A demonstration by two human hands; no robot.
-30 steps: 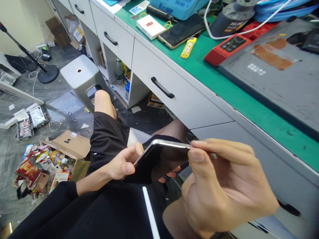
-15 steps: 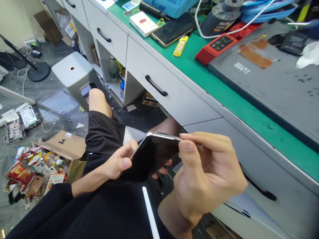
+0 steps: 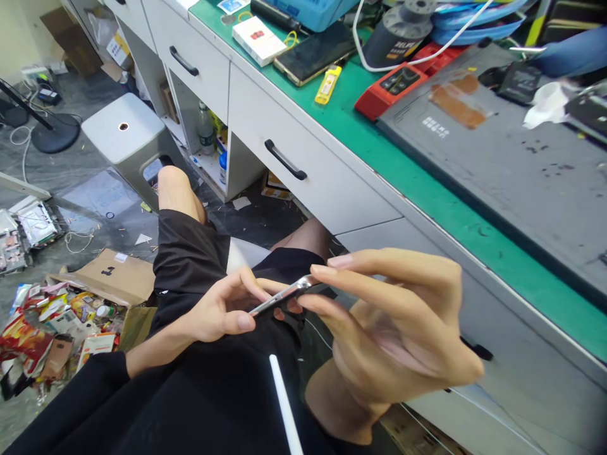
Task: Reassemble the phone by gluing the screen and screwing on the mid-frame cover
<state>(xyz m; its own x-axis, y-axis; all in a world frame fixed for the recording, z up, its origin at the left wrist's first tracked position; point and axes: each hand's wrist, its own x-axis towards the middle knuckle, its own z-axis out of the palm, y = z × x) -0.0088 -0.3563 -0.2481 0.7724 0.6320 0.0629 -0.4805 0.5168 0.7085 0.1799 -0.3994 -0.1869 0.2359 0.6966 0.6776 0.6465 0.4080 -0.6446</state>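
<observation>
A smartphone (image 3: 283, 297) is held over my lap, seen nearly edge-on, so its dark screen is hidden. My left hand (image 3: 222, 306) grips its left end, thumb on the near side and fingers on the far side. At the other end, my right hand (image 3: 393, 316) pinches the phone's corner between thumb and fingertips. Part of that corner is covered by the fingertips. Closer to the camera, a white cord-like strip (image 3: 284, 404) lies against the black shirt.
Right of my lap runs a green-topped bench (image 3: 341, 126) with white drawers. On it are a black phone (image 3: 315, 54), a yellow lighter (image 3: 328, 84), a white box (image 3: 259, 39) and a grey work mat (image 3: 502, 145). A stool (image 3: 124, 129) and an overfilled carton (image 3: 109, 275) stand on the floor.
The phone has tipped from showing its dark face to nearly edge-on. My right hand's fingers have spread and shifted along its corner. The view has moved slightly right.
</observation>
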